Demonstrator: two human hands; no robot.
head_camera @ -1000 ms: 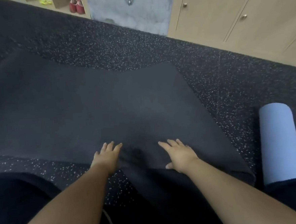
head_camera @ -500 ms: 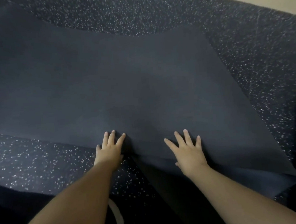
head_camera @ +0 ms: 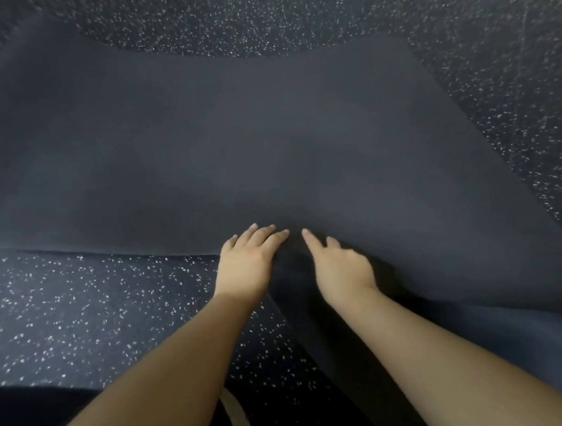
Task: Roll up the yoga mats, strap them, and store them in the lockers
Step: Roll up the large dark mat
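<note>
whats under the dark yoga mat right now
The dark yoga mat lies spread on the speckled floor, which shows all around it. The left hand and right hand rest on top, at its near edge. Anything else beneath is covered.

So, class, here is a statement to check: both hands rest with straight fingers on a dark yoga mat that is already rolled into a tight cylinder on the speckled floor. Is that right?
Not quite. The head view shows the dark yoga mat spread out on the speckled floor, not rolled into a cylinder. The rest stands: the left hand and right hand rest on it with straight fingers.
</note>
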